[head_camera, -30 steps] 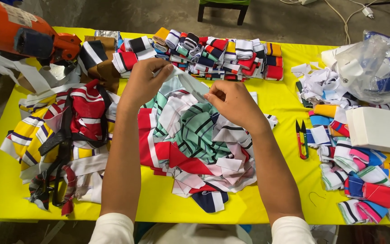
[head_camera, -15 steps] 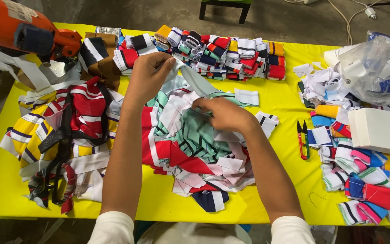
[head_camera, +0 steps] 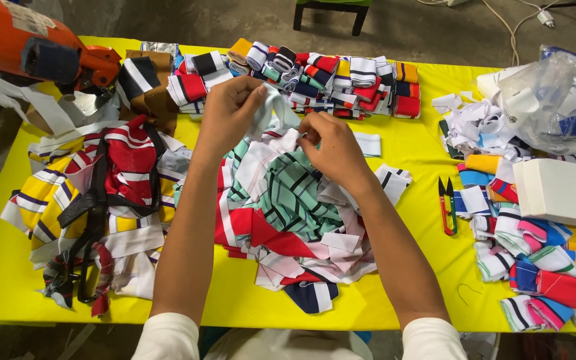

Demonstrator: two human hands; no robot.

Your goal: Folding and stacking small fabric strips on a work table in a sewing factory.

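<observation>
My left hand (head_camera: 229, 110) and my right hand (head_camera: 331, 143) both pinch a pale green strip of knit fabric (head_camera: 276, 107) above a loose heap of striped fabric pieces (head_camera: 288, 213) in green, red, white and navy. The heap lies in the middle of a yellow table (head_camera: 421, 267). The left hand holds the strip's upper end, the right hand grips it lower, close to the heap. Both forearms reach up from the near edge.
A row of folded striped collars (head_camera: 315, 77) lines the far edge. An orange power tool (head_camera: 35, 47) sits far left. Yellow and red pieces (head_camera: 101, 193) lie left. Red-handled snips (head_camera: 447, 207), a white box (head_camera: 561, 190), a plastic bag (head_camera: 555, 100) and more scraps (head_camera: 548, 267) lie right.
My right hand dropped toward the heap, then came back up to the pale strip. My left hand stayed raised, holding the strip's end.
</observation>
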